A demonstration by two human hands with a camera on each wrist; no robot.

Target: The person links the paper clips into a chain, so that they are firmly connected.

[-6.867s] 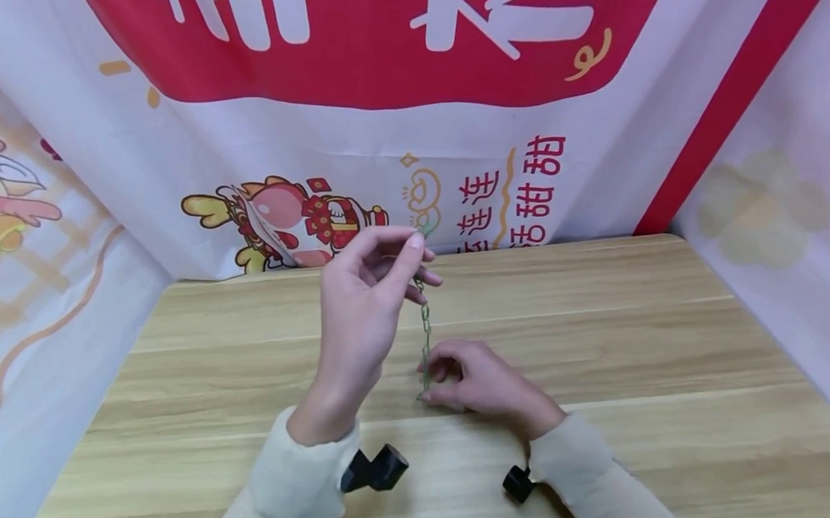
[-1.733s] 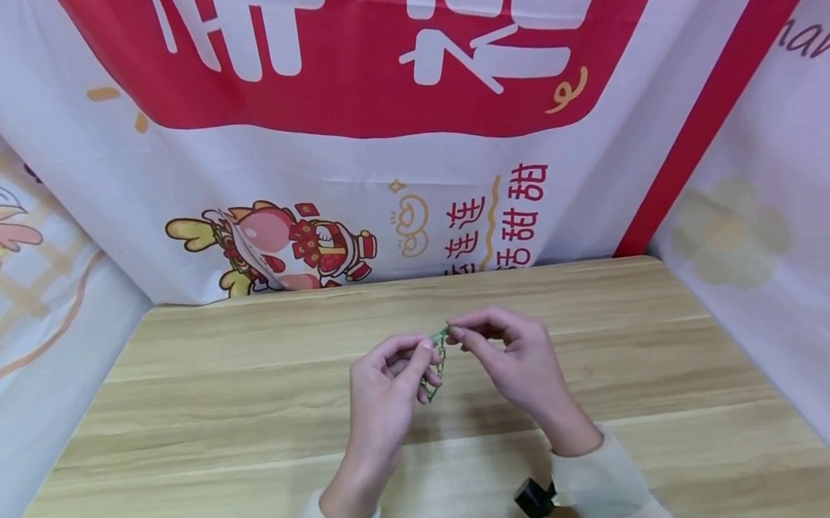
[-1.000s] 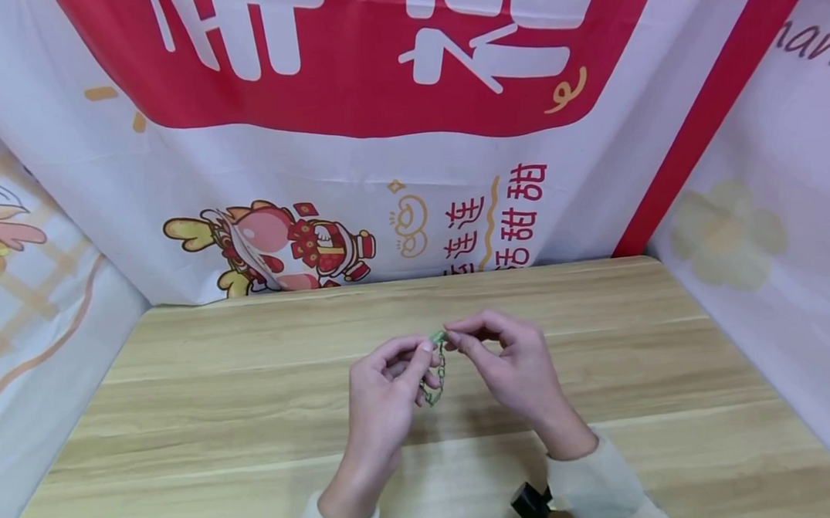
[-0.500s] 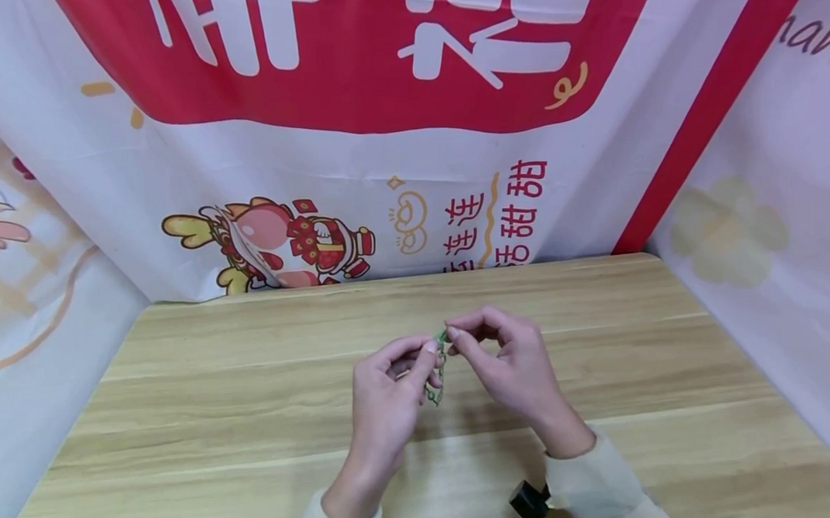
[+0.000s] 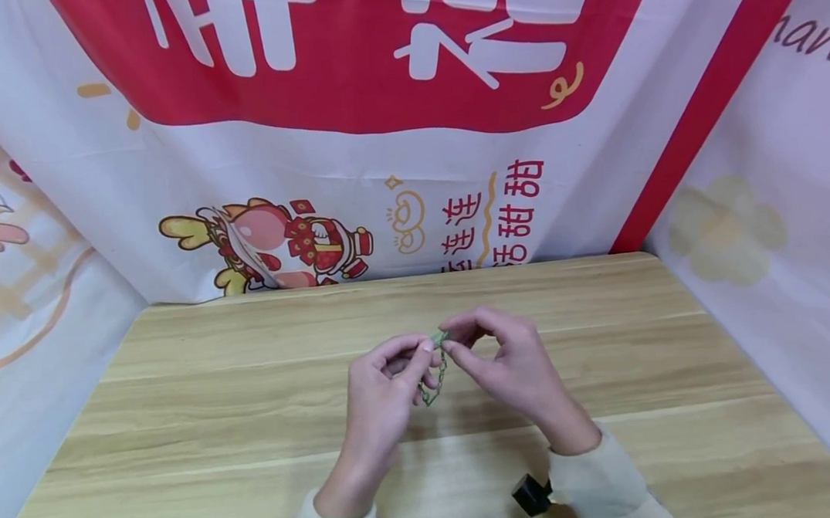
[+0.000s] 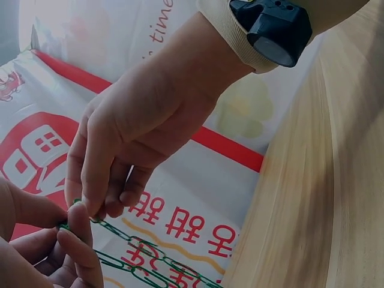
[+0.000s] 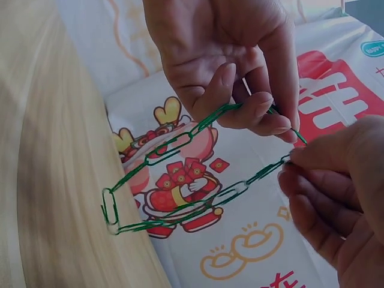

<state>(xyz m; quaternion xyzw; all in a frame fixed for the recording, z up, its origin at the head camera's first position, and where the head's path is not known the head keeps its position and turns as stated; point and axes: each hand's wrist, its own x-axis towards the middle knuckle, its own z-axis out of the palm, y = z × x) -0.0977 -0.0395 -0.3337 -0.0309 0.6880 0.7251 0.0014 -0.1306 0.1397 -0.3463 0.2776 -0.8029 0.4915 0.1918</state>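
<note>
Green paper clips linked into a chain point(image 7: 138, 227) hang as a loop beneath both hands, above the table. My left hand point(image 5: 382, 392) pinches one end between thumb and index finger, and the chain passes by its other fingers. Close on its right, my right hand point(image 5: 513, 363) pinches the other end with thumb and fingertips. In the left wrist view, the fingertips of the right hand point(image 6: 144, 114) and left hand point(image 6: 36, 252) nearly meet around the end clips. Fingers partly hide those clips; whether the ends are hooked together, I cannot tell.
A light wood-grain table point(image 5: 220, 422) lies under the hands. Behind it hangs a white and red printed cloth point(image 5: 355, 169), with more printed cloth at both sides. A small black camera point(image 5: 532, 494) sits at the right cuff.
Earlier the chain hung straight from my raised left hand to my right hand near the table. The left hand has lowered and the ends have come together. Lately, only the right fingertips shift slightly leftward.
</note>
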